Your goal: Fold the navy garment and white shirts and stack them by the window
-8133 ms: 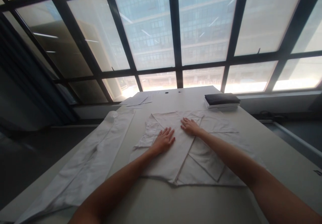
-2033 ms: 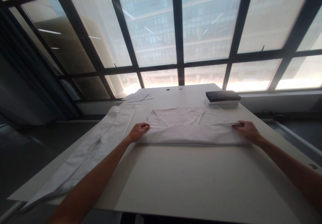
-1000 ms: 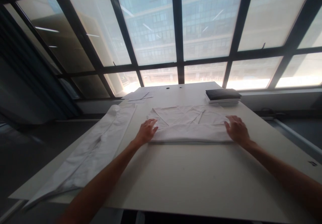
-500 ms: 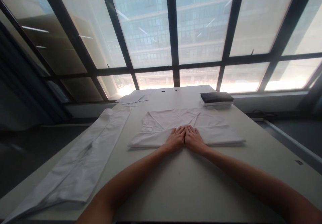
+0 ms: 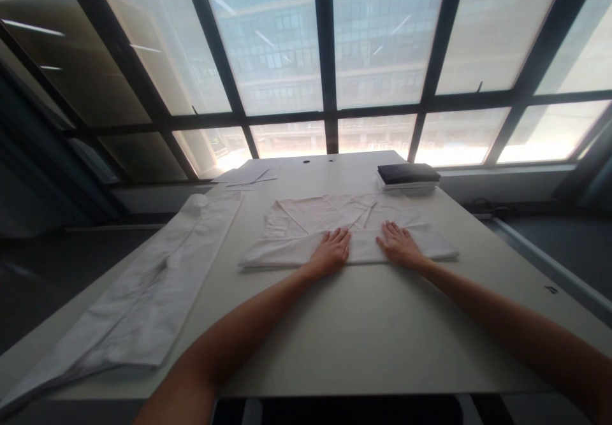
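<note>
A white garment (image 5: pixel 325 218) lies folded in half across the middle of the white table (image 5: pixel 363 323). My left hand (image 5: pixel 331 252) rests flat on its near folded edge, fingers stretched out. My right hand (image 5: pixel 398 244) lies flat on the same edge a short way to the right, fingers spread. Neither hand grips the cloth.
A long white garment (image 5: pixel 157 291) lies along the table's left edge. A stack of folded dark and white cloth (image 5: pixel 408 177) sits at the far right. Loose papers (image 5: pixel 246 176) lie at the far left. Large windows (image 5: pixel 329 49) stand behind the table.
The garment's near half was folded up over the far half. My hands came together at the middle of the folded edge and have now slid apart along it.
</note>
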Demonstrator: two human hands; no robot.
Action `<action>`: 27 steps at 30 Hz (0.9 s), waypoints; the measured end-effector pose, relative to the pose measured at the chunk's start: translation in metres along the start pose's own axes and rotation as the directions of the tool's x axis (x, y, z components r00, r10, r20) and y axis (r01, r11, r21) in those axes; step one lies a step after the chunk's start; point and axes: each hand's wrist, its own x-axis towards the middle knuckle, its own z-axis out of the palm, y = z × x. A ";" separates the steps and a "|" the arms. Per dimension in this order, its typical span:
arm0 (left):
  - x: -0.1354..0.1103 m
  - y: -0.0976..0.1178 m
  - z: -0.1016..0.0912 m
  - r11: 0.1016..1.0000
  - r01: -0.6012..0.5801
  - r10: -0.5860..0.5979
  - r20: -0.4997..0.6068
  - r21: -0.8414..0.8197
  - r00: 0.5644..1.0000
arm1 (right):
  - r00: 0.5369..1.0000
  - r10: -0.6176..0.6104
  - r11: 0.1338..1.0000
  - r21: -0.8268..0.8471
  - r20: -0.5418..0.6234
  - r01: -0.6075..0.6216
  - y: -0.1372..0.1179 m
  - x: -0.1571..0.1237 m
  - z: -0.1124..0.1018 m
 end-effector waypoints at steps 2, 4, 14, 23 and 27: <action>0.000 0.001 -0.001 1.000 0.006 -0.006 0.005 -0.007 1.000 | 0.998 0.046 0.999 -0.024 -0.034 -0.047 0.023 -0.003 0.001; 0.001 0.001 -0.001 1.000 0.007 -0.007 0.009 -0.008 1.000 | 0.994 0.097 0.994 -0.038 -0.059 -0.099 0.043 -0.005 0.001; 0.001 0.002 -0.002 1.000 0.011 -0.011 0.027 0.004 1.000 | 0.951 0.296 0.954 -0.029 -0.092 -0.299 0.100 -0.013 -0.002; 0.000 0.005 -0.008 1.000 0.010 -0.010 0.043 -0.007 0.999 | 0.945 0.054 0.997 -0.042 -0.321 -0.072 0.042 -0.005 -0.025; 0.000 0.004 -0.005 1.000 0.002 -0.002 0.018 -0.005 1.000 | 0.975 -0.092 0.993 0.053 -0.201 0.105 -0.038 0.010 -0.023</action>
